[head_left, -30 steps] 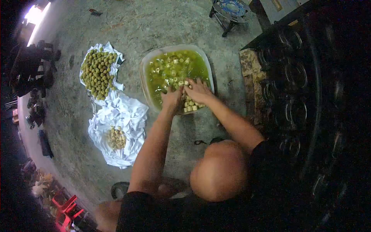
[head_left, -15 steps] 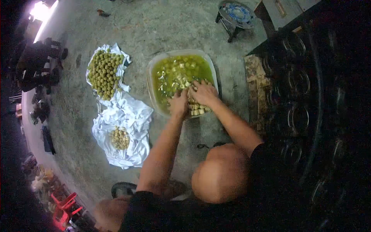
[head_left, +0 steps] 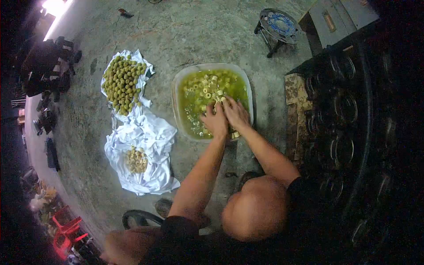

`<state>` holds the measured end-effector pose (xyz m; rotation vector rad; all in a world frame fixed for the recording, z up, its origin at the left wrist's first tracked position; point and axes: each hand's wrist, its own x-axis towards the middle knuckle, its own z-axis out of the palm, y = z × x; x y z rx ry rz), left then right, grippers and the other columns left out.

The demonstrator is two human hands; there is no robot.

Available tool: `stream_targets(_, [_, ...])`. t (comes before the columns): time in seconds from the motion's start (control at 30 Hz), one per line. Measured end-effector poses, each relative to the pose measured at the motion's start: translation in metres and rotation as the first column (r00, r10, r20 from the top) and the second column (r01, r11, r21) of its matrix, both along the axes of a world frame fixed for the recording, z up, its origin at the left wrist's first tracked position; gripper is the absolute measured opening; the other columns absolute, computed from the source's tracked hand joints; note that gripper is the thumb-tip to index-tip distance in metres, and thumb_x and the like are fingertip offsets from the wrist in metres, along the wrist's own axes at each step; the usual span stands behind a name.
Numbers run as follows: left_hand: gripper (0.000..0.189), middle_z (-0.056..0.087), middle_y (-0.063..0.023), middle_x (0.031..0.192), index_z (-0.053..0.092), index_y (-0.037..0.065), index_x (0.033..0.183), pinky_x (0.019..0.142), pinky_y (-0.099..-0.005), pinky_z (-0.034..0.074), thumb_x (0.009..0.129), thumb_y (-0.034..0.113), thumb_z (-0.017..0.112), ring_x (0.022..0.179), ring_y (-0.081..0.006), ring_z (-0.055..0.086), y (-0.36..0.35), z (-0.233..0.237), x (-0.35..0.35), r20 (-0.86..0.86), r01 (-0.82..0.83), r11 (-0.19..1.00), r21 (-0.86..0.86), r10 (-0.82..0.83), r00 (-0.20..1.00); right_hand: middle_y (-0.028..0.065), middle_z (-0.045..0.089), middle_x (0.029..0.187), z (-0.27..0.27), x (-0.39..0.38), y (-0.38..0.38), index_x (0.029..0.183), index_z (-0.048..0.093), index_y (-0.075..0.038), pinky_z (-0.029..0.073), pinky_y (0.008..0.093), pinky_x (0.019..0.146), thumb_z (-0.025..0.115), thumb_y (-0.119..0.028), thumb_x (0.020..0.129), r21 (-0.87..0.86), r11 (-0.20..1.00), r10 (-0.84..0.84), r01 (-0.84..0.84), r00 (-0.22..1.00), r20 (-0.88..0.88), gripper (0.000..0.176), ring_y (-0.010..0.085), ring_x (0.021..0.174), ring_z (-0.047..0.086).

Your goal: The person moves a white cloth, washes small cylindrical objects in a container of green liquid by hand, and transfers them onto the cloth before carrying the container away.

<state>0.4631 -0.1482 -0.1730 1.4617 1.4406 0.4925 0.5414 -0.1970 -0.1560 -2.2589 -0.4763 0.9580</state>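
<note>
Many pale cut pieces (head_left: 208, 95), some with holes, sit in yellow-green liquid in a squarish tub (head_left: 175, 98) on the concrete floor (head_left: 88, 141). Left hand (head_left: 215, 121) and right hand (head_left: 237, 115) side by side over tub's near part, fingers bent among pieces, can't tell if either grips any. Left of tub: crumpled white cloth (head_left: 154, 132) with ring pieces (head_left: 137, 161), beyond them heaped green balls (head_left: 123, 84); stool (head_left: 279, 25) beyond tub, right.
</note>
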Motion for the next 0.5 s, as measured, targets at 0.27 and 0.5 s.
stream_targets(0.27, [0.044, 0.046, -0.0236, 0.128, 0.064, 0.013, 0.124, 0.103, -0.0446, 0.04, 0.092, 0.043, 0.063, 0.119, -0.039, 0.05, -0.012, 0.024, 0.0, 0.141, -0.103, 0.994, -0.023, 0.105, 0.984, 0.0106, 0.059, 0.132, -0.026, 0.018, 0.011, 0.131, 0.06, -0.008, 0.043, 0.0368, 0.099, 0.059, -0.041, 0.095, 0.343, 0.897, -0.13, 0.28, 0.907, -0.401, 0.049, 0.0242, 0.119, 0.055])
stream_targets(0.5, [0.039, 0.053, -0.0256, 0.127, 0.067, 0.012, 0.114, 0.099, -0.0473, 0.043, 0.081, 0.032, 0.072, 0.116, -0.0426, 0.051, 0.002, 0.055, -0.001, -0.016, 0.109, 0.907, 0.407, -0.112, 0.994, 0.0083, 0.054, 0.131, -0.008, -0.003, 0.017, 0.136, 0.052, -0.01, 0.042, 0.0391, 0.101, 0.048, -0.046, 0.098, 0.506, 0.745, -0.11, 0.436, 0.827, -0.551, 0.052, 0.0213, 0.118, 0.053])
